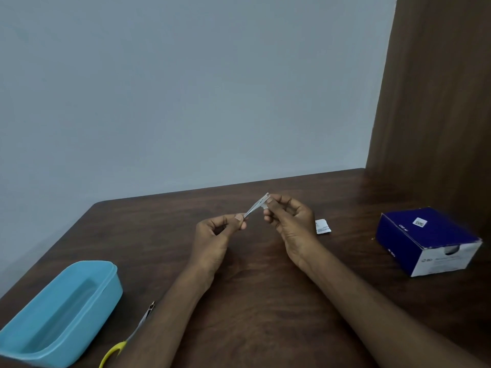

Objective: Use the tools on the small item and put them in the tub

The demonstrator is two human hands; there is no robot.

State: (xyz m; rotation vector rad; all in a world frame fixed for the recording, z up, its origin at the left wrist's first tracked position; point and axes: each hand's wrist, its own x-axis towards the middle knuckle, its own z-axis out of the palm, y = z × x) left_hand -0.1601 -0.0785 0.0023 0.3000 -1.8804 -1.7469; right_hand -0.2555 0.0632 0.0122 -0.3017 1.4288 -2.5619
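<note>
Your left hand (pixel 216 235) and right hand (pixel 288 217) each pinch 1 end of a thin foil packet (pixel 256 207), held above the surface (pixel 265 288). It looks light and flimsy — likely slippery. Keep each grip at the edges.

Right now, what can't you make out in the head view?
- Small packet pinched between left hand and right hand: too small and edge-on to identify.
- Scissors: the left forearm hides part, the bottom edge cuts the yellow handle.
- Blue box: print too blurred to read.
- Torn wrapper: text too small.
</note>
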